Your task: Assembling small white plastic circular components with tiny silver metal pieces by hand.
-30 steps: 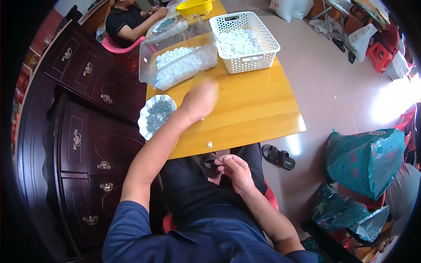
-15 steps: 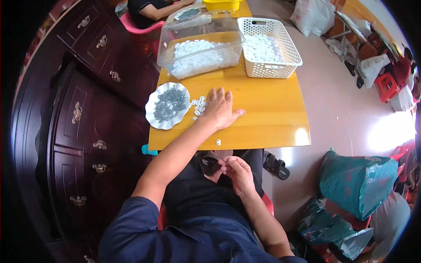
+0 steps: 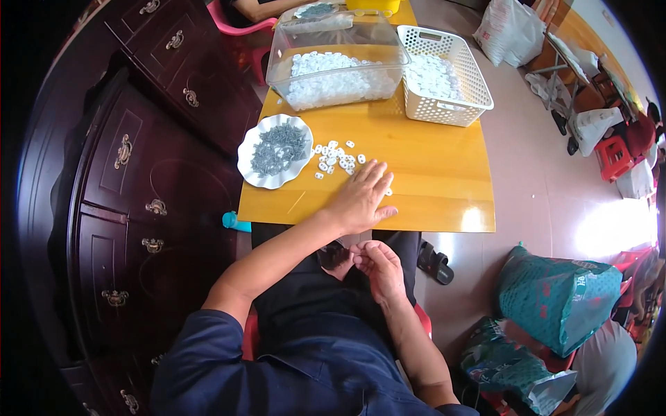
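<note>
My left hand (image 3: 361, 200) lies flat on the yellow wooden table (image 3: 437, 166), its fingers apart. Just beyond its fingertips is a loose scatter of small white oval pieces (image 3: 332, 159) with two holes each. One more white piece (image 3: 389, 192) shows beside its fingers; whatever lies under the palm is hidden. Below the table edge, over my lap, my right hand (image 3: 383, 269) is closed in a pinch. What sits between its fingertips is too small to make out. A white scalloped plate (image 3: 248, 161) heaped with small grey pieces (image 3: 279, 149) stands left of the scatter.
A clear plastic bin (image 3: 277, 66) and a white perforated basket (image 3: 479, 111), both with many white pieces, stand at the back. Another person's arm (image 3: 267, 8) shows beyond. A dark wooden cabinet (image 3: 104, 187) flanks the left; teal bags (image 3: 555, 305) stand at the right.
My left hand has drawn nearer to me and slightly right across the table. More of the scattered white pieces now show. My right hand keeps its pinch; the view has shifted a little.
</note>
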{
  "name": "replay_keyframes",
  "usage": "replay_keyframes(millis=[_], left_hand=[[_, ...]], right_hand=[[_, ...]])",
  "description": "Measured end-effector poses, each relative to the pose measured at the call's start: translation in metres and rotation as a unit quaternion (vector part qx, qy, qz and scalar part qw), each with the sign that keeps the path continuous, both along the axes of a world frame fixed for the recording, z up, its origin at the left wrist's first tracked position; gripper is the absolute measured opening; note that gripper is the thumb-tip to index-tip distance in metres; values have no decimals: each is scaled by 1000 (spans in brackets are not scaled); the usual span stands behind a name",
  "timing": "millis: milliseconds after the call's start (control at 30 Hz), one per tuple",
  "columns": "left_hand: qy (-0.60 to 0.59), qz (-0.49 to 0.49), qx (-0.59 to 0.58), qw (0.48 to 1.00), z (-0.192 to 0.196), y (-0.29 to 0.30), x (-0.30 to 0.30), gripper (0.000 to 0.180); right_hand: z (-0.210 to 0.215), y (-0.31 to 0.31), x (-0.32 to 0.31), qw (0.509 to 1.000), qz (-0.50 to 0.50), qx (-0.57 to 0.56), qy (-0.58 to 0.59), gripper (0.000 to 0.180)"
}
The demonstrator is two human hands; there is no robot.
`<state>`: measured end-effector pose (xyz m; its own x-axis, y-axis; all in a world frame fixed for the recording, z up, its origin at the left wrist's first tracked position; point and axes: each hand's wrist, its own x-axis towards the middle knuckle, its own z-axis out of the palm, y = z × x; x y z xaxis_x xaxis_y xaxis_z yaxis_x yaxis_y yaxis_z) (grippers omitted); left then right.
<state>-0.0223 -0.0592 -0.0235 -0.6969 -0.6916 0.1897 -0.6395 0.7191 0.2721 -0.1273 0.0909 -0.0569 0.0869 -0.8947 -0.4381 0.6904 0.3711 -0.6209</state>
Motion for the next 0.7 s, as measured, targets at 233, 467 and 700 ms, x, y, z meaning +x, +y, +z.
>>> replay_keyframes(millis=[233, 467, 700], left_hand=[[188, 49, -63, 979, 19, 3, 46, 40], [178, 91, -35, 979, 13, 7, 74, 28], [145, 60, 0, 988, 11, 3, 61, 28]], right_hand=[[2, -1, -4, 999, -9, 7, 30, 19], [2, 0, -4, 999, -6, 9, 44, 19], [-3, 1, -3, 999, 6, 7, 52, 18]])
